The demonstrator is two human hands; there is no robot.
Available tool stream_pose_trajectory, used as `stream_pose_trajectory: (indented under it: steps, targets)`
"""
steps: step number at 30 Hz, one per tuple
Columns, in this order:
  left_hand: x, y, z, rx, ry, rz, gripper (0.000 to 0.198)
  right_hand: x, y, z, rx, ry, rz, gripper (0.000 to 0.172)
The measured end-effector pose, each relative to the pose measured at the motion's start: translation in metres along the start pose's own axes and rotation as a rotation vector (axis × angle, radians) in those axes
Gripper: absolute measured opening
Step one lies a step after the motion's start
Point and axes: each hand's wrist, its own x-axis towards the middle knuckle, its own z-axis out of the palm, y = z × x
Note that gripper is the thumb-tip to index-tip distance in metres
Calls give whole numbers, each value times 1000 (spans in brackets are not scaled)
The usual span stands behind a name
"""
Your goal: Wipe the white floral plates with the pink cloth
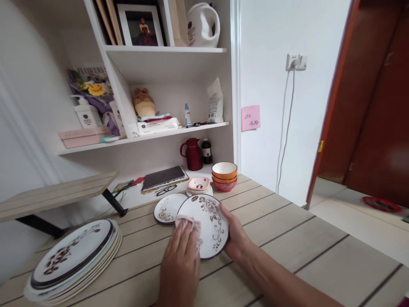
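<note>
A white plate (pixel 207 221) with a brown floral pattern and dark rim is held tilted above the table. My right hand (pixel 237 236) grips its right edge, the thumb on the front and the other fingers hidden behind. Against the plate's lower left face, my left hand (pixel 182 256) presses a crumpled pale pink cloth (pixel 191 226). Just behind, a similar flowered plate (pixel 168 208) lies on the table, partly covered by the held one.
At left stands a stack of oval plates (pixel 76 256) beside a raised wooden shelf (pixel 64 192). Toward the back are stacked bowls (pixel 224 175), small square dishes (pixel 198 184), glasses (pixel 166 190), a laptop (pixel 164 177), a red jug (pixel 193 155) and a dark bottle (pixel 207 151).
</note>
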Motion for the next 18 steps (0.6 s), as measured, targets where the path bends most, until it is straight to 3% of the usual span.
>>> stream_pose_trajectory:
  steps: [4, 9, 14, 18]
  targets:
    - [4, 14, -3, -157, -24, 111, 45, -2, -6, 1, 31, -20, -48, 45]
    - [5, 19, -4, -275, -87, 243, 47, -5, 2, 1, 0, -26, 34, 42]
    - [7, 16, -5, -193, -140, 298, 46, -8, 7, 2, -83, -2, 115, 46]
    - [12, 15, -10, -85, -97, 225, 42, -9, 13, 1, -140, -30, 206, 50]
